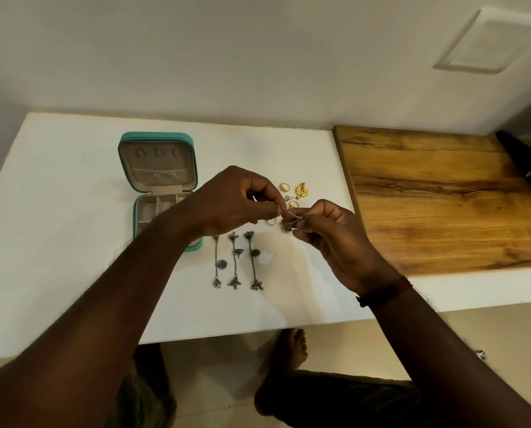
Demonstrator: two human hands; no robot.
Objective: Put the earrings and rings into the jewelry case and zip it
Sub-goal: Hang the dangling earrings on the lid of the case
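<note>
A white table (pixel 72 273) seen from above, with a person's two bare arms reaching over it. At the left, a teal jewelry case (pixel 157 168) lies open, its lid flat towards the wall; the beige compartments that show look empty, though the left forearm covers part of the tray. The left hand (pixel 236 202) is closed in a pinch on one end of a long silver chain earring (pixel 290 215). Below the hands, three more long silver earrings (pixel 235 261) lie side by side on the table, with a few small silver studs (pixel 222 264) among them. The right hand (pixel 332 236), with a red thread at the wrist, pinches the earring's other end, so the piece hangs between both hands above the table, well apart from the case. Just beyond the hands lie gold rings (pixel 284 187) and a gold pendant-like piece (pixel 302 191). Further right is a wooden board (pixel 428 196).

The task seems barely started: nothing visible is packed, most pieces are still out, and the zip is undone.
</note>
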